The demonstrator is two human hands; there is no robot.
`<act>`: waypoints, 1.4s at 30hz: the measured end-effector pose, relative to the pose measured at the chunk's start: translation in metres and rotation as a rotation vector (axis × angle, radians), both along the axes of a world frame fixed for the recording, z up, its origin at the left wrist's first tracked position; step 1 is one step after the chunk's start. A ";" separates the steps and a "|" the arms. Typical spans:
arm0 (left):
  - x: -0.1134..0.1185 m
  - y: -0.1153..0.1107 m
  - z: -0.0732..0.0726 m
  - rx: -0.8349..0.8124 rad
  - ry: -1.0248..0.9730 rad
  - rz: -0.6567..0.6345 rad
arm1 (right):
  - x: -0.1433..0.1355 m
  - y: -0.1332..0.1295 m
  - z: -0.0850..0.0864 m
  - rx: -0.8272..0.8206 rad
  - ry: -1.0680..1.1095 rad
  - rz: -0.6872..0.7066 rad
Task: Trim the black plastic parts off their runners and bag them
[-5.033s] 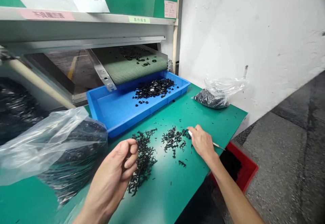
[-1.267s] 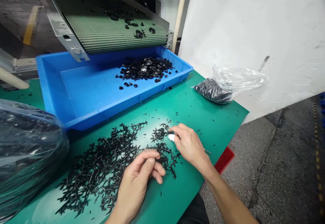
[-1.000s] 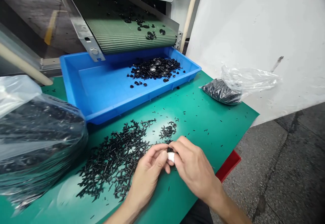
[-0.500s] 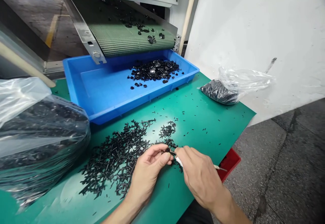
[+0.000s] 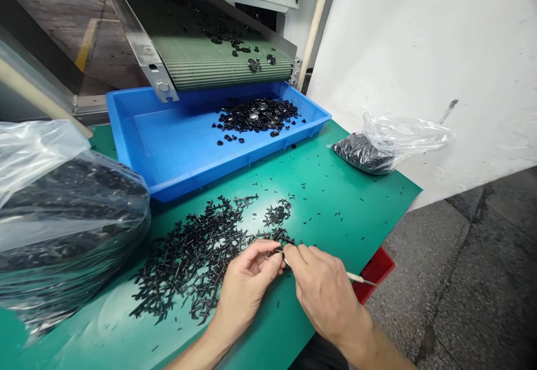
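Between thumb and fingers, my left hand [image 5: 247,280] pinches a small black plastic part [image 5: 274,251], mostly hidden by the fingertips. My right hand [image 5: 331,289] is closed around a slim pale-handled tool [image 5: 356,277]. One thin end of the tool sticks out behind the hand to the right; its other end meets the part at my left fingertips. On the green tabletop left of my hands spreads a pile of black branched plastic pieces [image 5: 205,235]. A smaller cluster of black parts [image 5: 277,213] lies just beyond my fingers.
A blue tray [image 5: 197,182] holding black round parts stands under a green conveyor belt [image 5: 218,73]. Clear bags of black parts sit at left [image 5: 75,224] and right [image 5: 364,154]. A red bin [image 5: 377,269] is below the table's right edge. Black scraps dot the tabletop.
My right hand has turned and shifted slightly left, and more of the tool's handle shows behind it. My left hand still pinches the black part in nearly the same place.
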State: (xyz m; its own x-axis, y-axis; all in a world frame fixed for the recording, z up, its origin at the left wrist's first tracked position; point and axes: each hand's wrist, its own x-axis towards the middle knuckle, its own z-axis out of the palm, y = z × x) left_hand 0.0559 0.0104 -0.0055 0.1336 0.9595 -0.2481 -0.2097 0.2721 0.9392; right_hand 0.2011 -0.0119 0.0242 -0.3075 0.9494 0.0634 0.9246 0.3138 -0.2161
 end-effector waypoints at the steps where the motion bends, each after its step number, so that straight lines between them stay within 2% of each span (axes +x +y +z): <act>1: 0.000 0.000 0.000 0.023 0.030 0.006 | 0.002 0.001 0.002 -0.070 0.034 -0.003; 5: 0.002 0.002 0.005 0.012 0.102 0.000 | 0.014 0.014 0.008 -0.371 0.308 0.022; 8: 0.003 0.003 0.008 -0.034 0.122 -0.009 | 0.023 0.030 0.008 -0.462 0.442 0.001; 11: 0.001 0.003 0.005 -0.015 0.095 -0.043 | 0.030 0.049 0.003 -0.319 0.373 -0.109; 14: -0.002 0.003 -0.003 0.007 -0.029 -0.070 | 0.034 0.073 -0.004 -0.140 0.299 -0.157; 17: -0.004 0.003 -0.007 -0.050 -0.144 -0.096 | 0.033 0.095 -0.010 -0.101 0.283 -0.123; 20: -0.004 0.004 -0.004 -0.129 -0.228 -0.064 | 0.032 0.104 -0.013 -0.113 0.276 -0.076; 24: -0.002 0.006 0.001 -0.146 -0.285 -0.050 | 0.031 0.091 -0.007 -0.114 0.323 -0.037; 28: 0.000 0.006 0.002 -0.136 -0.233 -0.055 | 0.027 0.067 0.010 -0.193 0.528 0.104; 31: 0.000 0.007 -0.001 -0.119 -0.209 -0.073 | 0.022 0.055 0.019 -0.247 0.597 0.180; 37: -0.001 0.009 -0.004 -0.126 -0.217 -0.098 | 0.018 0.046 0.019 -0.232 0.654 0.117; 42: -0.002 0.006 -0.004 -0.092 -0.174 -0.095 | 0.019 0.038 0.016 -0.217 0.714 0.141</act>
State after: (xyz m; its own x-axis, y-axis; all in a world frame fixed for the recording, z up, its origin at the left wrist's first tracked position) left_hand 0.0537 0.0167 -0.0091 0.2712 0.9148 -0.2994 -0.3360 0.3815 0.8611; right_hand 0.2196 0.0264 0.0406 -0.3817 0.9179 0.1086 0.4911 0.3010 -0.8175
